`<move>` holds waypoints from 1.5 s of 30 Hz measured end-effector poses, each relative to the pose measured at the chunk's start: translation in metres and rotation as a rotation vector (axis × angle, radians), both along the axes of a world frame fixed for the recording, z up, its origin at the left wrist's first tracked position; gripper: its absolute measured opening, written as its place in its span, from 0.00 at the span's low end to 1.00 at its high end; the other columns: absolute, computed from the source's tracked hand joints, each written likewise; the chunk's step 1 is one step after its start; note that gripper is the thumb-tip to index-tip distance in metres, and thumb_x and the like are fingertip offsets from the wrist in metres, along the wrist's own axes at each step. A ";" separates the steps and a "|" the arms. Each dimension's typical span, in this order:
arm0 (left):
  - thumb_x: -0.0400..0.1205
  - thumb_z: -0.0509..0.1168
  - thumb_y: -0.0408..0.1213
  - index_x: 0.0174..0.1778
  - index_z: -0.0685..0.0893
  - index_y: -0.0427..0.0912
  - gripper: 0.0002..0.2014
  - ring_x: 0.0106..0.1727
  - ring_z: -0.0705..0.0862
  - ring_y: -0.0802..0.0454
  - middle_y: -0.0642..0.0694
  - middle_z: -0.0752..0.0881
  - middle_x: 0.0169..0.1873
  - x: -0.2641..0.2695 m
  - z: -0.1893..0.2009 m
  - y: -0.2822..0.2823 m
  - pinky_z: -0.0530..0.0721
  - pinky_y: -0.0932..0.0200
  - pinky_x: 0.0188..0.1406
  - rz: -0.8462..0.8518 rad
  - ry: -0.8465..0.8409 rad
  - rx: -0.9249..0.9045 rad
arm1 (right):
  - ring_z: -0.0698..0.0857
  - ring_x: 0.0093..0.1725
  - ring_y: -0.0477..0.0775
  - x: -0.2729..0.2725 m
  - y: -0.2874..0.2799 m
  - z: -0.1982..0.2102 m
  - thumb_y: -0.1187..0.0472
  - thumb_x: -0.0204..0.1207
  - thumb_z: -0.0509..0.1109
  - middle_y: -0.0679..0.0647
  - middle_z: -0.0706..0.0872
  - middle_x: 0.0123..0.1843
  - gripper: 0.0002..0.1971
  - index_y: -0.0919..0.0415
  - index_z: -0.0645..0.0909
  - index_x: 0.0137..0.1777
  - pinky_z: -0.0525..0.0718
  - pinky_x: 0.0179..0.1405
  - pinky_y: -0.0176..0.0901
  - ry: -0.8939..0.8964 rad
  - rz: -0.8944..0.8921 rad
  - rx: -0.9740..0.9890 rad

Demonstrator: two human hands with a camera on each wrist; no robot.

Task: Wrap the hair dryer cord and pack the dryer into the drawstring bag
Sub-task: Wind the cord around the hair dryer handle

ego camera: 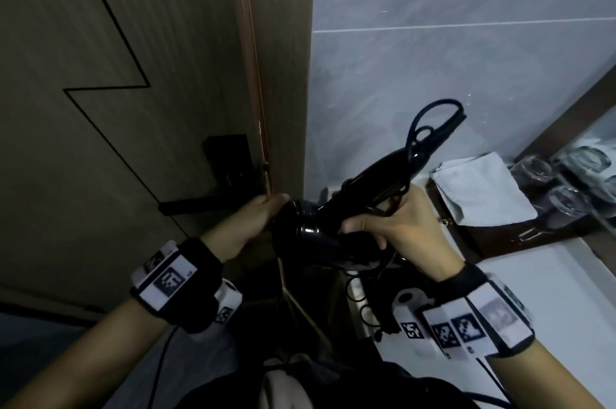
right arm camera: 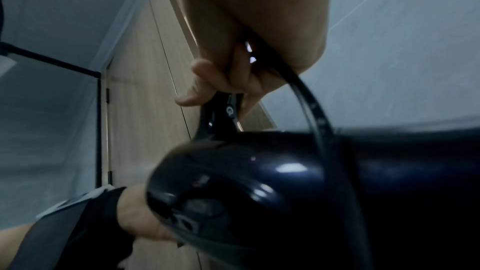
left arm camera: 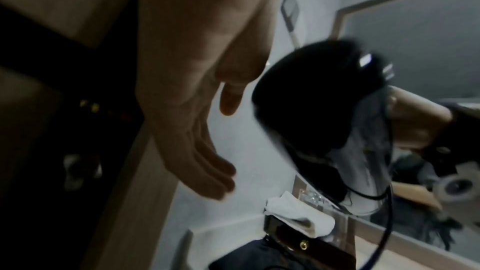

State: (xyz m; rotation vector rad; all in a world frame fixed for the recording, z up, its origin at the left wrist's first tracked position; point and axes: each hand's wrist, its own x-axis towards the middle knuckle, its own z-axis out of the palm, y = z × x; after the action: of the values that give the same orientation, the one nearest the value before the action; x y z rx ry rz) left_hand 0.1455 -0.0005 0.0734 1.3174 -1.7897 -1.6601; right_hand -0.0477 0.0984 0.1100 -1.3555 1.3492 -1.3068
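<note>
My right hand (ego camera: 396, 225) grips the handle of the glossy black hair dryer (ego camera: 316, 235), which is held in the air, handle slanting up to the right. The black cord (ego camera: 430, 125) loops above the handle's end, and strands run through that same grip; the right wrist view shows the right hand (right arm camera: 221, 81) holding cord (right arm camera: 311, 110) and dryer (right arm camera: 259, 182) together. My left hand (ego camera: 263, 212) is flat beside the barrel's end. In the left wrist view the left hand (left arm camera: 197, 151) has straight fingers, just apart from the dryer (left arm camera: 311, 93). Dark blue fabric (left arm camera: 239, 256) lies below; whether it is the bag is unclear.
A wooden door with a black lever handle (ego camera: 200, 203) stands close on the left. Grey tiled wall rises behind. On the white counter (ego camera: 550, 275) at right sits a brown tray (ego camera: 493, 238) with a folded white cloth (ego camera: 483, 188) and upturned glasses (ego camera: 566, 198) before a mirror.
</note>
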 end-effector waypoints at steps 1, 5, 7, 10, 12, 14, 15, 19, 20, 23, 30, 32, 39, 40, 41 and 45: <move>0.87 0.54 0.39 0.53 0.82 0.45 0.11 0.51 0.84 0.57 0.49 0.87 0.48 0.001 0.007 -0.002 0.79 0.66 0.51 0.027 -0.027 -0.057 | 0.74 0.13 0.44 0.001 0.000 -0.003 0.49 0.52 0.85 0.46 0.83 0.18 0.17 0.55 0.87 0.39 0.72 0.18 0.31 0.080 -0.035 -0.001; 0.83 0.61 0.44 0.58 0.81 0.53 0.09 0.57 0.84 0.62 0.53 0.86 0.53 -0.002 0.035 0.008 0.80 0.69 0.56 -0.235 0.152 -0.310 | 0.83 0.19 0.48 0.009 -0.004 -0.005 0.41 0.44 0.84 0.44 0.84 0.23 0.33 0.62 0.83 0.45 0.76 0.24 0.26 0.355 -0.114 0.021; 0.81 0.60 0.51 0.60 0.78 0.58 0.12 0.60 0.81 0.65 0.54 0.84 0.56 -0.008 0.037 0.020 0.78 0.71 0.59 -0.363 0.106 -0.423 | 0.84 0.25 0.42 0.012 -0.006 -0.005 0.44 0.44 0.85 0.39 0.83 0.26 0.32 0.60 0.82 0.46 0.74 0.28 0.21 0.427 -0.120 0.007; 0.85 0.56 0.49 0.70 0.70 0.49 0.18 0.62 0.79 0.62 0.49 0.81 0.59 -0.018 0.035 0.028 0.77 0.64 0.62 -0.412 0.068 -0.487 | 0.82 0.28 0.31 0.017 -0.008 -0.007 0.50 0.49 0.82 0.37 0.79 0.25 0.26 0.58 0.79 0.47 0.73 0.29 0.21 0.412 -0.166 0.035; 0.85 0.57 0.44 0.73 0.66 0.41 0.22 0.65 0.77 0.56 0.45 0.79 0.62 -0.021 0.035 0.031 0.75 0.55 0.68 -0.426 0.076 -0.512 | 0.82 0.25 0.31 0.019 -0.009 -0.008 0.58 0.57 0.81 0.38 0.77 0.23 0.23 0.61 0.79 0.50 0.73 0.27 0.20 0.413 -0.180 0.062; 0.83 0.62 0.43 0.73 0.63 0.37 0.26 0.67 0.74 0.53 0.45 0.75 0.64 -0.024 0.032 0.032 0.70 0.47 0.72 -0.466 0.042 -0.603 | 0.83 0.24 0.38 0.020 -0.009 -0.007 0.64 0.62 0.80 0.40 0.76 0.20 0.20 0.64 0.79 0.53 0.73 0.24 0.21 0.466 -0.157 0.076; 0.82 0.64 0.44 0.72 0.63 0.37 0.27 0.67 0.73 0.52 0.44 0.74 0.64 -0.025 0.029 0.033 0.69 0.45 0.73 -0.470 0.037 -0.619 | 0.83 0.22 0.42 0.019 -0.009 -0.007 0.66 0.63 0.79 0.42 0.77 0.18 0.18 0.64 0.79 0.53 0.73 0.22 0.22 0.477 -0.152 0.081; 0.82 0.60 0.48 0.69 0.64 0.44 0.22 0.63 0.79 0.55 0.44 0.79 0.60 -0.030 0.022 0.034 0.79 0.54 0.65 -0.363 0.142 -0.401 | 0.78 0.14 0.41 0.017 -0.010 -0.009 0.71 0.67 0.75 0.34 0.83 0.22 0.16 0.57 0.77 0.51 0.77 0.19 0.29 0.338 -0.141 0.110; 0.81 0.59 0.50 0.67 0.64 0.46 0.22 0.61 0.80 0.58 0.45 0.80 0.59 -0.031 0.020 0.033 0.80 0.60 0.61 -0.353 0.155 -0.383 | 0.79 0.15 0.40 0.016 -0.010 -0.010 0.70 0.67 0.77 0.31 0.84 0.24 0.16 0.54 0.77 0.50 0.78 0.21 0.29 0.339 -0.122 0.103; 0.79 0.57 0.54 0.64 0.62 0.62 0.18 0.55 0.82 0.63 0.50 0.82 0.55 -0.029 0.018 0.029 0.79 0.72 0.54 -0.360 0.180 -0.373 | 0.87 0.27 0.44 0.010 -0.008 -0.007 0.62 0.64 0.82 0.35 0.89 0.32 0.21 0.43 0.78 0.50 0.86 0.32 0.38 0.309 0.012 0.159; 0.80 0.60 0.49 0.69 0.64 0.56 0.22 0.60 0.79 0.70 0.51 0.80 0.59 -0.032 0.005 0.032 0.74 0.75 0.60 -0.321 0.290 -0.304 | 0.74 0.13 0.50 0.004 -0.007 -0.014 0.74 0.64 0.78 0.46 0.85 0.23 0.15 0.60 0.83 0.48 0.77 0.21 0.36 0.109 0.000 0.169; 0.82 0.60 0.44 0.70 0.66 0.43 0.22 0.57 0.79 0.69 0.54 0.80 0.54 -0.032 0.002 0.032 0.75 0.74 0.59 -0.289 0.337 -0.273 | 0.73 0.13 0.47 0.005 -0.007 -0.015 0.76 0.63 0.77 0.44 0.84 0.22 0.12 0.64 0.82 0.43 0.75 0.22 0.36 0.111 -0.040 0.154; 0.83 0.62 0.34 0.64 0.65 0.40 0.16 0.44 0.82 0.71 0.54 0.79 0.46 -0.041 -0.009 0.034 0.78 0.74 0.47 -0.113 0.387 -0.246 | 0.78 0.16 0.42 0.013 -0.006 -0.013 0.66 0.65 0.77 0.49 0.84 0.22 0.09 0.57 0.81 0.43 0.74 0.23 0.28 0.306 -0.105 0.122; 0.83 0.62 0.34 0.63 0.66 0.42 0.16 0.45 0.83 0.71 0.54 0.80 0.46 -0.042 -0.010 0.032 0.78 0.74 0.47 -0.095 0.383 -0.239 | 0.81 0.19 0.42 0.013 -0.006 -0.012 0.63 0.66 0.77 0.50 0.86 0.25 0.12 0.55 0.82 0.49 0.75 0.24 0.28 0.333 -0.067 0.151; 0.83 0.62 0.34 0.63 0.65 0.44 0.16 0.45 0.83 0.71 0.54 0.80 0.46 -0.041 -0.010 0.030 0.79 0.75 0.47 -0.083 0.379 -0.241 | 0.82 0.22 0.41 0.012 -0.007 -0.011 0.61 0.68 0.77 0.50 0.86 0.28 0.16 0.52 0.81 0.55 0.75 0.24 0.29 0.310 -0.003 0.193; 0.80 0.66 0.36 0.62 0.61 0.54 0.22 0.46 0.85 0.64 0.53 0.81 0.46 -0.036 -0.009 0.022 0.83 0.68 0.48 -0.136 0.365 -0.321 | 0.84 0.27 0.45 0.012 -0.001 -0.014 0.64 0.71 0.76 0.44 0.88 0.37 0.23 0.44 0.80 0.64 0.75 0.18 0.32 0.088 0.131 0.254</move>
State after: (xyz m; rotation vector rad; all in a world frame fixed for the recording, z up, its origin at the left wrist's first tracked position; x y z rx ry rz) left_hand 0.1098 0.0212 0.0643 0.7184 -1.8506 -1.4823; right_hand -0.0354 0.0971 0.0959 -1.3130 1.4073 -0.9636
